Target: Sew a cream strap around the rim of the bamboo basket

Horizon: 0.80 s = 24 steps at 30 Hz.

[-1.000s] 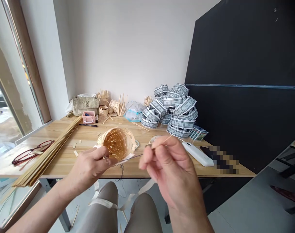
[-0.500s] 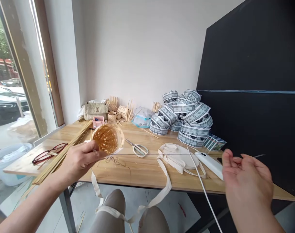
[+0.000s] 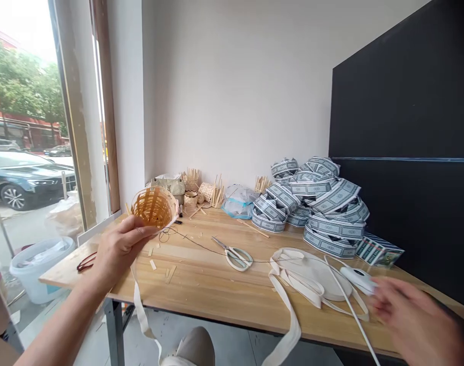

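My left hand is closed on a small woven bamboo basket, its open mouth tilted toward me. White fabric tape hangs down from below that hand. From the basket's rim a dark thread runs rightward above the table, past the scissors. My right hand is smeared by motion at the lower right, beside a white handheld device; what its fingers hold cannot be made out. A roll of white tape lies flat on the table, with loose loops around it.
Bundles of patterned ribbon are piled at the back right beside a small box. Small baskets, a bag and a plastic bag line the wall. Red glasses lie left. A thin white cord crosses the front right.
The view has shifted, so the table sits lower. My right hand has dropped toward the white device. The thread, taut before, now sags. The basket is still in my left hand, its mouth turned more upward.
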Available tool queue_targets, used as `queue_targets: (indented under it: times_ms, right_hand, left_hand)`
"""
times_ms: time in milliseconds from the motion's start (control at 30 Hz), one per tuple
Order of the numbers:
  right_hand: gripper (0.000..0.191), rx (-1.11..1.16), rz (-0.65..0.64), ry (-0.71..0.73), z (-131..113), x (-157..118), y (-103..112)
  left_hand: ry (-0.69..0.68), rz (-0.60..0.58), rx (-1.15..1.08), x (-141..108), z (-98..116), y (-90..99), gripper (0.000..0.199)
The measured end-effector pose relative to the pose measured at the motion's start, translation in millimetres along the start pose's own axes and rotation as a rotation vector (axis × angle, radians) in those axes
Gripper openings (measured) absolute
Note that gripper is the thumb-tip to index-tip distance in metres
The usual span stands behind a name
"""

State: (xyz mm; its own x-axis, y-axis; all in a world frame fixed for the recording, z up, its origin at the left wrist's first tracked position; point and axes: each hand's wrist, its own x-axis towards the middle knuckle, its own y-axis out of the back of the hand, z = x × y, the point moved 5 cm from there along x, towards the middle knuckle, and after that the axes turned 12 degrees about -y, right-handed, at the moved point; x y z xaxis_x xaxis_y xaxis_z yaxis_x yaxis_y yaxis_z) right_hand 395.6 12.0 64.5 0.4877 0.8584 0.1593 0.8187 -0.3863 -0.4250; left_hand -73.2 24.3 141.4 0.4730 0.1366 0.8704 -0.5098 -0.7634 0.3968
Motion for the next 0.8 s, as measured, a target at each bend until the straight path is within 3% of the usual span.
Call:
queue_targets:
  times_ms: [33,133,267,400,533,600,667,800]
  right_hand:
    - [0.013,-0.068,-0.006,-0.101,10,-2,-13]
    - [0.022,-0.119,-0.085,-0.2,31,-25,-65]
    - [0.034,0.001,-0.434,-0.436,52,-73,-144]
    - [0.047,0.091,-0.657,-0.614,61,-105,-191]
    - [0.04,0.082,-0.788,-0.655,69,-117,-211]
    - [0.027,0.038,-0.834,-0.626,72,-122,-214]
    - [0.027,0.005,-0.865,-0.583,74,-126,-213]
    - [0.037,0.082,-0.768,-0.486,64,-123,-197]
  left_hand:
    - [0.003,0.011,-0.04,2,4,-0.3,0.026]
    - [0.012,0.023,-0.154,7,17,-1.3,0.021]
    - [0.001,-0.002,-0.275,11,30,-2.4,0.017]
    - [-0.068,-0.022,-0.351,18,46,0.0,0.012]
    - [-0.102,-0.031,-0.4,24,57,1.4,0.015]
    - [-0.101,-0.037,-0.435,24,58,-0.7,0.014]
    - [-0.097,-0.041,-0.458,23,57,-3.8,0.012]
    - [-0.106,-0.063,-0.478,18,53,-10.3,0.012]
